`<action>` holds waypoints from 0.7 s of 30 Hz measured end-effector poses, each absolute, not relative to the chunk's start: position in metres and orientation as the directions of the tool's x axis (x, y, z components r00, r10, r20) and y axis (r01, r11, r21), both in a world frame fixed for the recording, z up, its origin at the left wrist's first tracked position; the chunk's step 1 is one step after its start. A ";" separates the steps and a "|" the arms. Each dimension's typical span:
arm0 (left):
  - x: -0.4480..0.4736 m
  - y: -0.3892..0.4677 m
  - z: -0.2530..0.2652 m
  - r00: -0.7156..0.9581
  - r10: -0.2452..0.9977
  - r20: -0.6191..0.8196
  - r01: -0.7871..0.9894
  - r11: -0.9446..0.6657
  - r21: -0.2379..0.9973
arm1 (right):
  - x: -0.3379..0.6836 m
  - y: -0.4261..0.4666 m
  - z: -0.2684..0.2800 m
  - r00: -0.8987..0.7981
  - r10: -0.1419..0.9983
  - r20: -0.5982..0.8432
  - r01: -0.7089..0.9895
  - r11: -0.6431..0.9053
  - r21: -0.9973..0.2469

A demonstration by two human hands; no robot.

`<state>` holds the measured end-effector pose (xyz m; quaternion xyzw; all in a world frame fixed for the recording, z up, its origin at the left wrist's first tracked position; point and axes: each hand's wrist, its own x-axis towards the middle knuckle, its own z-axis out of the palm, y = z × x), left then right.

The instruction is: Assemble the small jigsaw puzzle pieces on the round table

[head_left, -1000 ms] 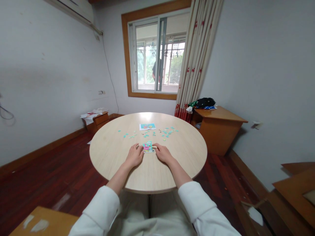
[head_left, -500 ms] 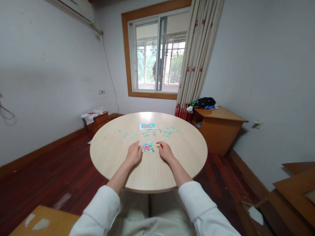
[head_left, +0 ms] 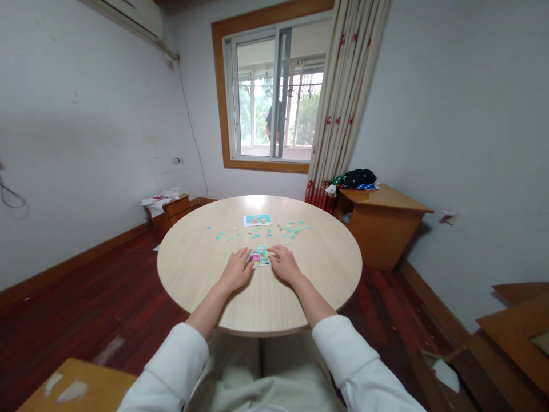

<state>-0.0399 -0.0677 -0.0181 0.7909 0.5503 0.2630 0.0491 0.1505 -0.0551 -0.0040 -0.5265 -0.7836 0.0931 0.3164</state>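
A partly assembled jigsaw puzzle (head_left: 259, 257), pink, teal and green, lies flat on the round table (head_left: 189, 269) between my two hands. My left hand (head_left: 237, 269) rests at its left side, fingers stretched out, with the fingertips over or against that edge. On the other side, my right hand (head_left: 283, 264) is palm down, its fingers extended to the right edge of the puzzle. Neither hand lifts anything. Beyond them are scattered loose puzzle pieces (head_left: 293, 231), mostly teal. A printed picture sheet (head_left: 258, 220) lies behind the pieces.
A wooden desk (head_left: 386, 212) with a pile of cloth (head_left: 358, 179) stands at the back right, beside the curtain (head_left: 343, 103). A small cabinet (head_left: 175, 209) is at the back left. Through the window (head_left: 274, 97) part of a person shows. A wooden surface (head_left: 81, 389) is at the lower left.
Both hands have moved inward toward the puzzle, closing the gaps at its sides. The fingertips now reach its left and right edges. Loose pieces and sheet look unmoved.
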 end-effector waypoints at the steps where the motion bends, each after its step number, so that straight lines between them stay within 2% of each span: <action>1: -0.039 -0.070 -0.017 0.288 0.895 0.340 0.845 -0.404 0.349 | 0.147 -0.058 -0.004 -0.308 0.868 0.390 0.766 0.469 -0.440; 5: -0.035 -0.076 -0.013 0.396 0.888 0.234 0.849 -0.451 0.274 | 0.135 -0.069 -0.003 -0.497 0.832 0.246 0.777 0.553 -0.302; 9: -0.034 -0.076 -0.014 0.427 0.887 0.173 0.852 -0.459 0.251 | 0.131 -0.073 -0.002 -0.527 0.839 0.131 0.798 0.542 -0.261; 21: -0.027 -0.073 -0.018 0.387 0.901 0.195 0.868 -0.428 0.252 | 0.129 -0.073 -0.002 -0.513 0.848 0.134 0.818 0.530 -0.223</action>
